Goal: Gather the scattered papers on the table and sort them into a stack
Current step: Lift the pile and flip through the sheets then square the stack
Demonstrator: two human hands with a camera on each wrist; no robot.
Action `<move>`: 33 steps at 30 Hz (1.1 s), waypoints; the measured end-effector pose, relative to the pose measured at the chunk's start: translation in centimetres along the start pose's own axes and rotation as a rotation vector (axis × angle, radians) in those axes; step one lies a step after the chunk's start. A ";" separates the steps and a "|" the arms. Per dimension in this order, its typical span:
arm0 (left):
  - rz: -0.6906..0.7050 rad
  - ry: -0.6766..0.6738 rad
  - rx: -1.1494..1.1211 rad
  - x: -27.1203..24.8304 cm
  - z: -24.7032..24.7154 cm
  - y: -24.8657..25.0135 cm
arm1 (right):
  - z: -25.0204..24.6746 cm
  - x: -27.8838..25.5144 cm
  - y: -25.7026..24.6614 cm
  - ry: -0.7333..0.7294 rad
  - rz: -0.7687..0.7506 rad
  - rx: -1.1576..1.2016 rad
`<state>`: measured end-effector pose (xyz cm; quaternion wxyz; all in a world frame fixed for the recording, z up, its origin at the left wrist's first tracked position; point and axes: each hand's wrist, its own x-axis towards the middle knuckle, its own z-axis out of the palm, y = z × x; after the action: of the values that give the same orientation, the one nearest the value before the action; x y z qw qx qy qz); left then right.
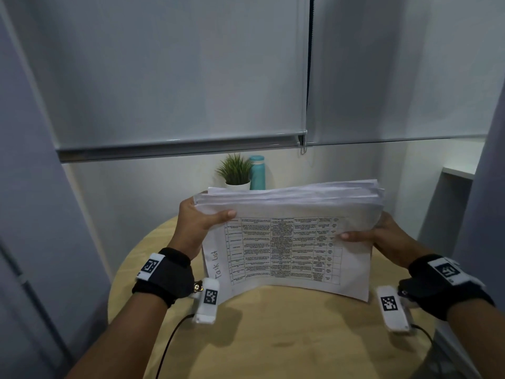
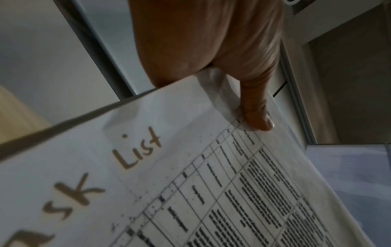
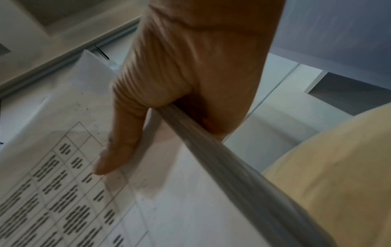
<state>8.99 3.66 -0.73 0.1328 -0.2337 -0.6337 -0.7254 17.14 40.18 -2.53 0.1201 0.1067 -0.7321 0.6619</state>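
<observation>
Both hands have it: the thick stack of white printed papers [image 1: 287, 242] stands on its long edge over the far half of the round pale wooden tabletop [image 1: 273, 337], with its long axis running left to right and the "Task List" sheet facing the person. The left hand [image 1: 196, 228] grips the left short end, the right hand [image 1: 382, 236] the right, each with its thumb on the front sheet. A tap straight down looks like the call, though whether the bottom edge touches the wood I cannot tell.
</observation>
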 end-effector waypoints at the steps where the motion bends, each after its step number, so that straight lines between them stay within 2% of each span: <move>1: 0.000 -0.006 0.001 0.0 0.0 0.0 | 0.1 -0.1 0.1 0.006 -0.021 -0.004; 7: 0.002 -0.021 -0.003 0.4 -0.2 -0.3 | 0.8 0.0 0.6 0.067 -0.096 0.052; 15: -0.121 -0.038 -0.016 1.0 -1.0 -0.8 | 0.5 1.1 -0.6 0.070 -0.086 0.110; 18: -0.121 -0.035 -0.014 1.2 -1.0 -0.7 | 0.3 1.1 -0.8 0.045 -0.103 0.119; 23: -0.116 -0.107 0.011 1.0 -1.4 -0.5 | -0.4 0.9 -0.6 -0.007 -0.138 0.119; 25: -0.146 -0.115 -0.008 0.7 -1.4 -0.5 | -0.3 1.0 -0.4 -0.002 -0.123 0.121; 30: -0.209 -0.079 0.031 0.5 -0.4 -1.0 | 0.3 0.7 -0.2 -0.059 0.041 0.143; 33: -0.201 -0.031 0.050 0.6 -0.2 -1.1 | 0.6 0.6 -0.3 -0.002 0.004 0.114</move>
<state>7.93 3.75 -1.39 0.0555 -0.1769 -0.6738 -0.7153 16.61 39.55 -2.12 0.1118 0.1124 -0.6934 0.7029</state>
